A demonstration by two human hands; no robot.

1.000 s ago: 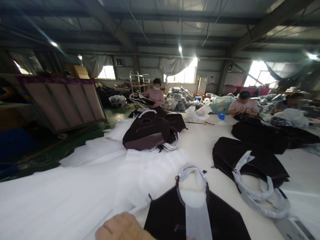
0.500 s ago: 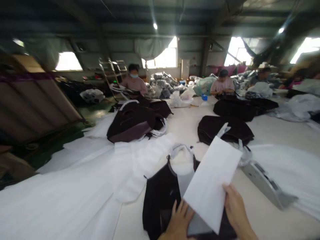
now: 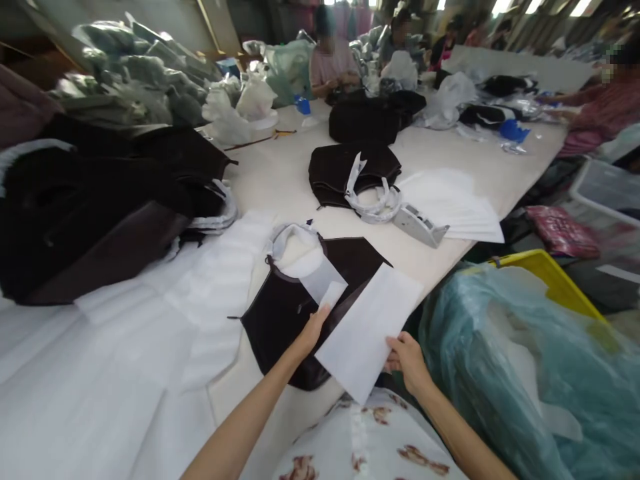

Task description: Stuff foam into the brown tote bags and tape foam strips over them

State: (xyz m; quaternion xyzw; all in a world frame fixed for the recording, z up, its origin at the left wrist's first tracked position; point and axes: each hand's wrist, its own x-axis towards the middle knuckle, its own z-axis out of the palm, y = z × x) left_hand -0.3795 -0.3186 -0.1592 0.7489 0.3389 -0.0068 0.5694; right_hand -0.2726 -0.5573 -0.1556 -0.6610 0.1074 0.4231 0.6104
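A dark handbag [image 3: 273,317] lies flat on the table in front of me, its round handle [image 3: 277,241] wrapped in white material. Over the bag, my left hand [image 3: 311,331] pinches the edge of a thin pale sheet [image 3: 320,277] that lies across the bag's opening. My right hand [image 3: 409,361] grips the right edge of a stiff-looking white sheet [image 3: 373,327], thumb on top and fingers beneath. That sheet is tilted above the bag's right side and covers part of it.
White foam sheets [image 3: 130,347] spread at left beside piled dark bags [image 3: 100,207]. A grey tape dispenser [image 3: 421,225], another dark bag [image 3: 327,172] and stacked white sheets [image 3: 465,207] lie beyond. Right of the table edge stands a yellow crate [image 3: 555,273] beside teal plastic [image 3: 480,353]. Co-workers sit behind.
My view has turned right and down. My left hand, earlier spread flat on the bag, now pinches the thin sheet. My right hand still holds the white sheet.
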